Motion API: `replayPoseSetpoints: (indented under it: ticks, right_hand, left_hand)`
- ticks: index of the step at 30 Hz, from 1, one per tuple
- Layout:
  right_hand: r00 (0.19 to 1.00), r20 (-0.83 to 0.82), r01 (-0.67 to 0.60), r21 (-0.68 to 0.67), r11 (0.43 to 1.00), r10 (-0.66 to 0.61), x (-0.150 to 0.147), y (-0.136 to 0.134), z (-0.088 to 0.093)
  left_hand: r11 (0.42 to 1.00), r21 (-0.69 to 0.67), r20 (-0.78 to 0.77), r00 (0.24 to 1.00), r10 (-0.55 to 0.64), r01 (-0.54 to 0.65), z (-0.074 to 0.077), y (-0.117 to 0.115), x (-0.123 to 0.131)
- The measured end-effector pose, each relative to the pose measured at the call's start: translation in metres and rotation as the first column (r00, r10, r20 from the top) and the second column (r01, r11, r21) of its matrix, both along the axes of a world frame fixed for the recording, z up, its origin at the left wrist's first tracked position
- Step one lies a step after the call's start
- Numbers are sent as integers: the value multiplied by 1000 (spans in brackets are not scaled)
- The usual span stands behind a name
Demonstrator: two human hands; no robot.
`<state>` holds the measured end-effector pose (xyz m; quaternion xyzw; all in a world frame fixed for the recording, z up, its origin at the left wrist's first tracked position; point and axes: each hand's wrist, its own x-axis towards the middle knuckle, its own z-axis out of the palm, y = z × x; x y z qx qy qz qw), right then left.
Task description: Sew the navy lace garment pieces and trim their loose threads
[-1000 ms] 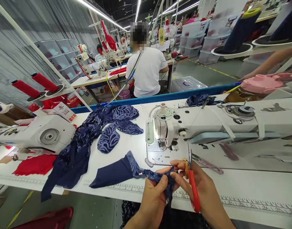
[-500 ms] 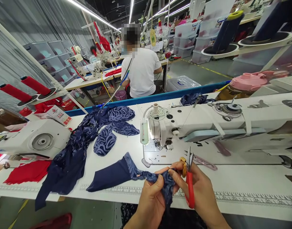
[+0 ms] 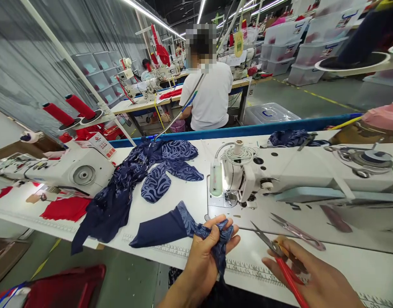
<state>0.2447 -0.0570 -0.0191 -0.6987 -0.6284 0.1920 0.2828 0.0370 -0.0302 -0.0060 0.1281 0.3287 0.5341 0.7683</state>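
Above the front edge of the table [image 3: 180, 191], the left hand [image 3: 204, 254] grasps a bunched navy fabric piece [image 3: 161, 226] while the right hand [image 3: 321, 276] grips red-handled scissors [image 3: 284, 266] apart from it, apparently a trimming step, any cut calling for taut cloth.

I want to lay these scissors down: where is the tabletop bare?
The white tabletop is bare between the leaf-shaped cutouts, the navy panel trailing from the left hand, and the sewing machine. Another patch lies right of the right hand, before the machine's near edge. It is crowded around the two-pronged tool and, leftward, under the navy fabric heap.
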Motion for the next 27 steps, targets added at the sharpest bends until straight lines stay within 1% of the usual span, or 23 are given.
replayPoseSetpoints:
  ticks: [2,3,6,12,17,23,27]
  right_hand:
    - [988,89,-119,-49,992,123,7,1,-2]
    - [980,110,-157,-67,985,164,9,1,-3]
    - [978,130,-157,-64,986,164,11,2,-2]
    - [967,121,-201,-189,961,226,11,2,1]
    - [960,134,-213,-223,951,246,10,5,7]
    - [962,84,-227,-284,932,260,4,4,10]
    - [959,35,-255,-327,910,282,2,3,10]
  left_hand:
    - [999,35,17,1000,-18,17,1,0,0]
    - [998,52,16,1000,-23,22,2,-1,0]
    - [997,81,-7,1000,-18,18,4,-2,2]
    - [996,85,-77,997,7,-1,4,-3,4]
    - [996,90,-110,994,13,-3,4,-5,5]
    - [995,100,-125,992,-1,14,3,-7,9]
    - [995,98,-119,993,13,-1,3,-7,12]
